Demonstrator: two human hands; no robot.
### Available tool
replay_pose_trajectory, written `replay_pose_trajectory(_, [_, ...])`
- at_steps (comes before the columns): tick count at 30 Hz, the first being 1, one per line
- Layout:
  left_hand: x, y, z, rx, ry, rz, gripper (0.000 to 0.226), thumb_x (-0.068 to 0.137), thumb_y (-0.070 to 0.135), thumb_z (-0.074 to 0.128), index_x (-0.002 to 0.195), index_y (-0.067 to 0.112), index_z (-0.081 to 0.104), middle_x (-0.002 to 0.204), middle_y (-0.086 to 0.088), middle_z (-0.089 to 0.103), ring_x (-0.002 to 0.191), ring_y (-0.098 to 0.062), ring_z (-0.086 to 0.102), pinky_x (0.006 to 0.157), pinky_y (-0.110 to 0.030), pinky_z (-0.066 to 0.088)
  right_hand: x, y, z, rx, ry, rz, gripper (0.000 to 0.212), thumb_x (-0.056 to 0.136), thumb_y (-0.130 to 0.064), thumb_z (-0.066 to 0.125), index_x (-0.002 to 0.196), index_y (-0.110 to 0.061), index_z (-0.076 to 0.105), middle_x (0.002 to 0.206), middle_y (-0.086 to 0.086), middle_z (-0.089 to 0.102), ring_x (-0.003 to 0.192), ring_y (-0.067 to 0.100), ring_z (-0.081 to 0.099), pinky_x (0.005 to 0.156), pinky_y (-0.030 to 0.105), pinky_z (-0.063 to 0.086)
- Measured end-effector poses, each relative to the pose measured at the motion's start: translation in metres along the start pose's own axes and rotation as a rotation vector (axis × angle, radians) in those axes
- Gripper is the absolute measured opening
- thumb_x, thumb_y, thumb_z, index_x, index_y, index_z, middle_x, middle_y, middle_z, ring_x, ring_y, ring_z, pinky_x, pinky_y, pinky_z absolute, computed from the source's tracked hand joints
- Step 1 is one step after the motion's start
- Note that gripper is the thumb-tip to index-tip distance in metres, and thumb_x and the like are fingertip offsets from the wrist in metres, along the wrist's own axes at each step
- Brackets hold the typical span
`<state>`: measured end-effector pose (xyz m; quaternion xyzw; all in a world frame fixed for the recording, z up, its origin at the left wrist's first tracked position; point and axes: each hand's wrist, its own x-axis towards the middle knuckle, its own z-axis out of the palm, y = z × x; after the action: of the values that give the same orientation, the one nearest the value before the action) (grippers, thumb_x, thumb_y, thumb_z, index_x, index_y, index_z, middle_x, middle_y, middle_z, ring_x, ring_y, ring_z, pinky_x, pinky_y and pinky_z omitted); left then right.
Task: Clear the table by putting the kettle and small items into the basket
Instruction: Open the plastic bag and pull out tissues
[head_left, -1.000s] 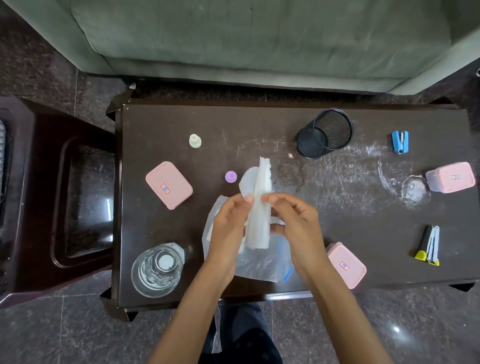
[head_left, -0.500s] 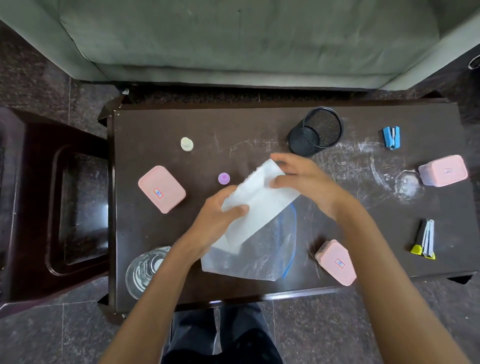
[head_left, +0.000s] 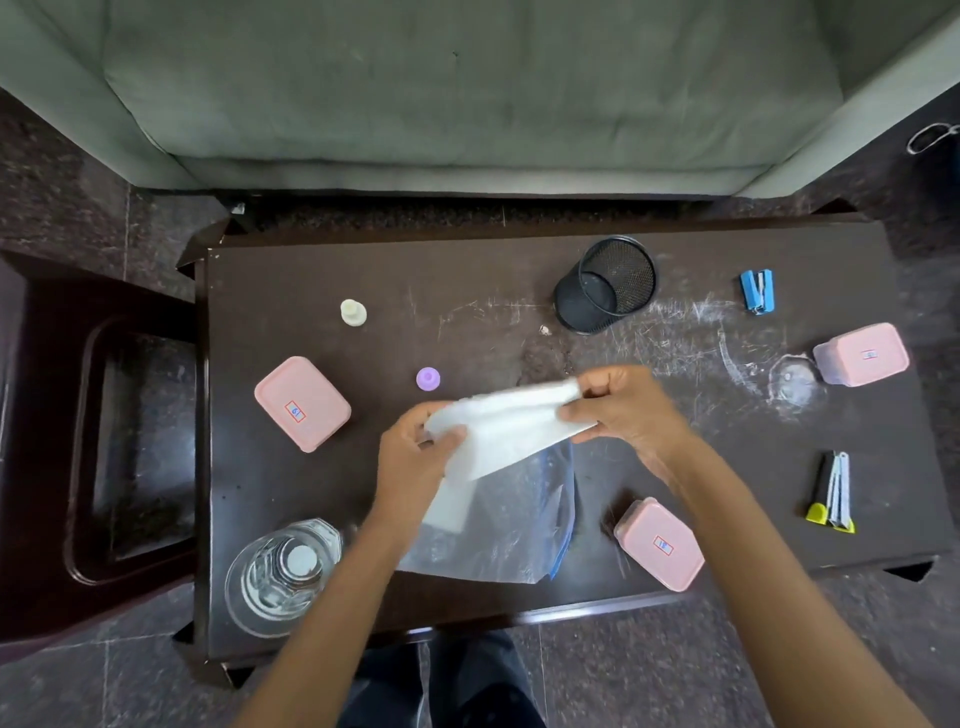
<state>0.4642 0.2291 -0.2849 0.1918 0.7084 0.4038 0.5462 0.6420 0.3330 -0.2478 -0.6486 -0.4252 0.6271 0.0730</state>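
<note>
Both hands hold a folded white tissue sheet (head_left: 506, 431) above the dark table (head_left: 467, 291). My left hand (head_left: 415, 457) grips its left end and my right hand (head_left: 623, 410) pinches its right end. Under the sheet lies a clear zip bag (head_left: 509, 525) with a blue seal. A black mesh basket (head_left: 605, 285) lies tilted on its side at the back. A glass kettle (head_left: 280, 574) stands at the front left corner. Three pink lidded boxes sit around: left (head_left: 302, 402), front right (head_left: 660, 543), far right (head_left: 862, 354).
A cream cap (head_left: 354, 313) and a purple cap (head_left: 428, 378) lie left of centre. A blue stapler (head_left: 757, 291) sits at the back right, a yellow-tipped clip tool (head_left: 831, 493) at the right. A green sofa (head_left: 467, 88) stands behind, a dark stool (head_left: 98, 447) at the left.
The white sheet went from upright between my hands to nearly horizontal. My right hand moved right and back, my left hand stayed at the lower left end. The bag stays on the table.
</note>
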Motion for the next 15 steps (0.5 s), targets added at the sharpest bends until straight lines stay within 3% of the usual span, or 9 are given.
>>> replay_pose_trajectory(2, [-0.01,-0.01,0.01,0.078,0.186,0.088,0.025,0.087,0.004,0.055,0.1,0.025,0.061,0.096,0.01,0.065,0.089,-0.01,0.061,0.074,-0.024,0.052,-0.004,-0.006,-0.017,0.038,0.14,-0.029,0.029,0.071,0.015,0.066,0.1,0.014,0.062,0.075,0.008,0.064,0.053,0.008,0.065,0.046,0.017,0.054])
replay_pose_trajectory(4, [-0.026,-0.021,0.019,0.285,0.262,0.269,0.029,0.086,0.009,0.05,0.109,0.024,0.059,0.108,0.013,0.061,0.101,-0.009,0.057,0.091,-0.026,0.045,-0.01,-0.018,-0.043,0.099,0.265,-0.088,0.029,0.07,0.013,0.067,0.098,0.012,0.062,0.082,0.013,0.066,0.065,0.019,0.066,0.053,0.022,0.058])
replay_pose_trajectory(7, [-0.047,-0.05,0.032,0.736,0.102,0.457,0.05,0.082,0.028,0.04,0.132,0.03,0.041,0.14,0.004,0.044,0.129,-0.015,0.036,0.111,-0.035,0.03,-0.019,-0.042,-0.079,0.11,0.449,-0.2,0.02,0.074,0.011,0.064,0.093,0.004,0.064,0.088,0.014,0.065,0.076,0.024,0.065,0.061,0.021,0.057])
replay_pose_trajectory(10, [-0.053,-0.084,0.036,1.13,-0.029,0.398,0.065,0.085,0.045,0.035,0.146,0.031,0.02,0.157,-0.006,0.019,0.141,-0.033,0.015,0.111,-0.055,0.018,-0.017,-0.059,-0.104,0.038,0.598,-0.301,0.02,0.076,0.007,0.062,0.067,-0.01,0.06,0.073,0.005,0.062,0.063,0.012,0.062,0.052,0.015,0.054])
replay_pose_trajectory(12, [-0.046,-0.1,0.034,1.235,-0.046,0.368,0.067,0.084,0.05,0.034,0.147,0.031,0.02,0.157,-0.006,0.015,0.14,-0.039,0.017,0.108,-0.063,0.019,-0.008,-0.063,-0.115,0.001,0.688,-0.334,0.024,0.073,0.005,0.061,0.06,-0.015,0.057,0.068,0.003,0.059,0.06,0.014,0.059,0.049,0.017,0.053])
replay_pose_trajectory(15, [-0.028,-0.107,0.026,1.311,-0.009,0.308,0.067,0.083,0.053,0.033,0.145,0.03,0.024,0.156,-0.006,0.017,0.138,-0.042,0.022,0.104,-0.065,0.014,0.006,-0.061,-0.117,-0.095,0.776,-0.343,0.007,0.066,-0.003,0.057,0.06,-0.007,0.057,0.061,0.003,0.054,0.052,0.015,0.049,0.05,0.026,0.05])
